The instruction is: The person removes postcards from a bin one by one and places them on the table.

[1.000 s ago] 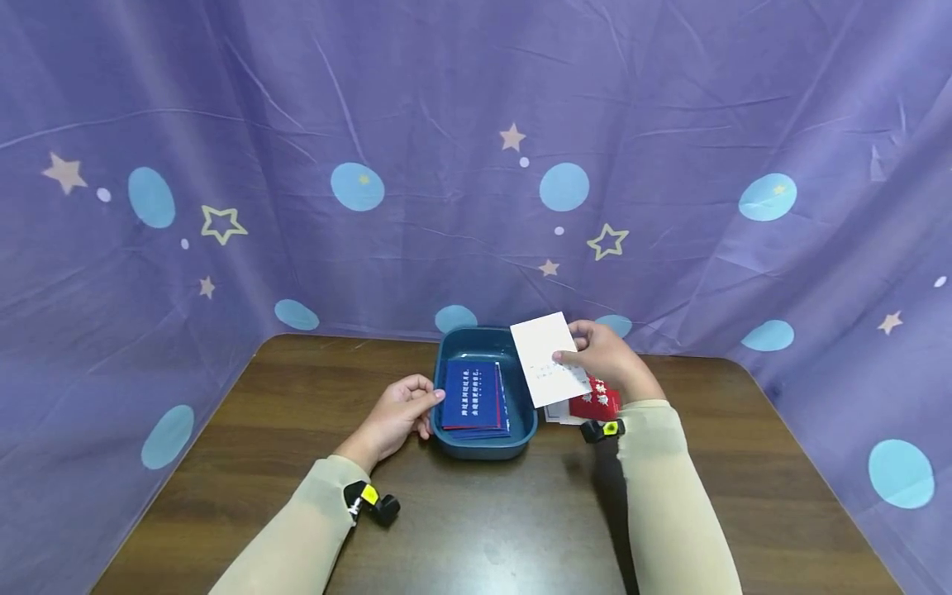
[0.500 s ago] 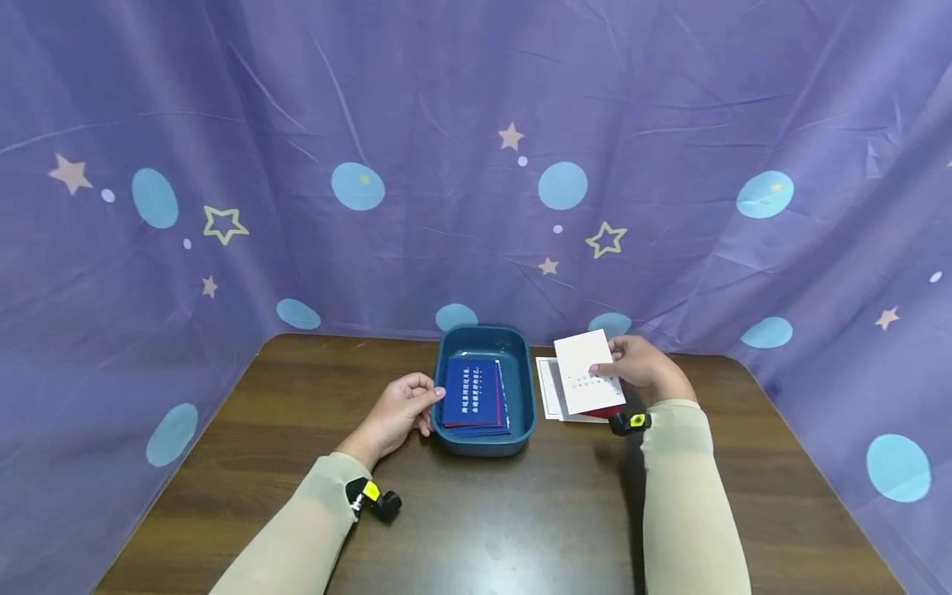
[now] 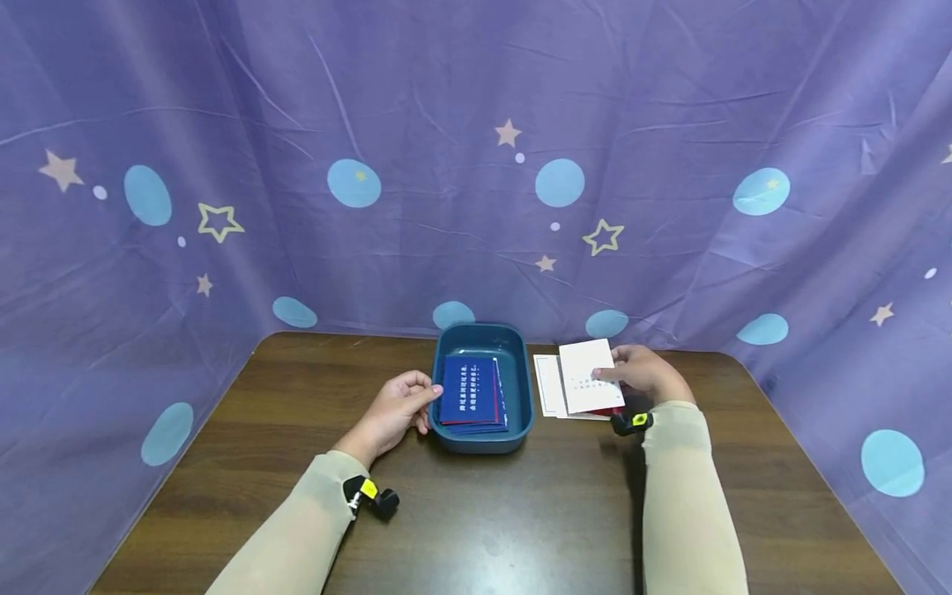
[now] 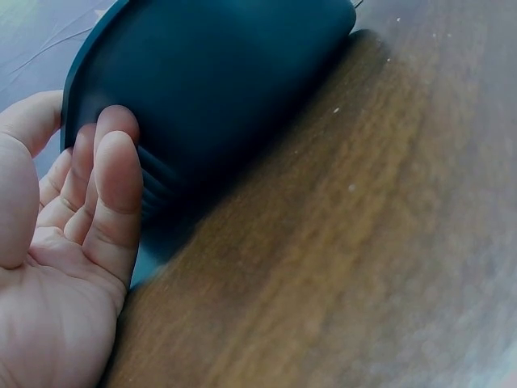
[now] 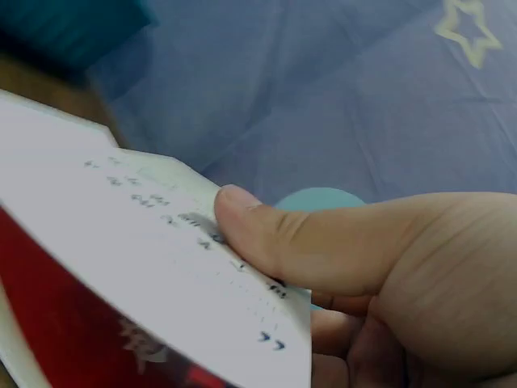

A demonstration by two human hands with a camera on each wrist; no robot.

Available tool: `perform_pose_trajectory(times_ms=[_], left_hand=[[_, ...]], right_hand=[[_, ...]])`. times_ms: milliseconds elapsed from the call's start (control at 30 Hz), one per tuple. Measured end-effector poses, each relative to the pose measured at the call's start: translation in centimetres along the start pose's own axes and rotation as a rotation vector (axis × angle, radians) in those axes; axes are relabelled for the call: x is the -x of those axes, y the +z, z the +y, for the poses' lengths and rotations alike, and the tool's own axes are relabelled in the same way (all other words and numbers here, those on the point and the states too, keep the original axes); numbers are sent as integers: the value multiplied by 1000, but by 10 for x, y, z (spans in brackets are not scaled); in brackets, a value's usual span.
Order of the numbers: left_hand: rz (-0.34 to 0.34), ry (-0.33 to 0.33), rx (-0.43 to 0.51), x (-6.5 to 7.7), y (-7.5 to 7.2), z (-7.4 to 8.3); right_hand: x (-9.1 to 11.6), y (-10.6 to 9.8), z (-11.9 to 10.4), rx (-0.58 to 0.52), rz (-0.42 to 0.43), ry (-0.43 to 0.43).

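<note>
My left hand [image 3: 397,411] holds the left side of a dark teal plastic bin [image 3: 521,397]. Its thumb lies on the rim and its fingers are against the outer wall, as the left wrist view shows up close. Inside the bin is a stack of blue cards [image 3: 470,388] with white printed characters, a red edge peeking out. My right hand [image 3: 643,372] pinches a white card [image 3: 587,364] with small dark writing, thumb on top. That card overlaps a pile on the table: a red card [image 5: 65,299] shows beneath it, and a white card with a thin border [image 3: 549,384] sticks out leftward.
All this stands on a brown wooden table [image 3: 476,512]. A purple curtain [image 3: 446,107] with stars and light blue ovals hangs right behind its back edge and along both sides. Each wrist wears a small black camera [image 3: 381,502] on a band.
My right hand has carried the white card from over the bin's right edge to the right and down onto the card pile, covering most of the red card. The left hand stays at the bin.
</note>
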State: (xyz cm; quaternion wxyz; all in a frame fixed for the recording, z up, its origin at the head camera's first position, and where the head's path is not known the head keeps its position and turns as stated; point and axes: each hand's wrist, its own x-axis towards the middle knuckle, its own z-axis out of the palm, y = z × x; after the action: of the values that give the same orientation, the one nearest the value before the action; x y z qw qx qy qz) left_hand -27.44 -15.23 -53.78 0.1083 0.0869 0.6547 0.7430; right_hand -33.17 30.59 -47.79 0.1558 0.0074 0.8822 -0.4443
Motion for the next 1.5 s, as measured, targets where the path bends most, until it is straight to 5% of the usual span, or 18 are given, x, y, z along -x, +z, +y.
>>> perform_pose_trajectory(times_ms=[300, 700, 900, 1233, 1500], left_hand=[[-1, -2, -7, -1, 0, 1], [-9, -1, 9, 0, 2, 2], [-2, -7, 5, 1, 2, 2], [3, -1, 5, 1, 0, 1], [-10, 12, 6, -1, 0, 0]], right_hand=[[3, -9, 16, -82, 18, 66], [-3, 9, 10, 250, 165, 179], [-1, 12, 3, 309, 167, 210], [0, 9, -5, 269, 148, 73], [6, 11, -37, 201, 185, -77]])
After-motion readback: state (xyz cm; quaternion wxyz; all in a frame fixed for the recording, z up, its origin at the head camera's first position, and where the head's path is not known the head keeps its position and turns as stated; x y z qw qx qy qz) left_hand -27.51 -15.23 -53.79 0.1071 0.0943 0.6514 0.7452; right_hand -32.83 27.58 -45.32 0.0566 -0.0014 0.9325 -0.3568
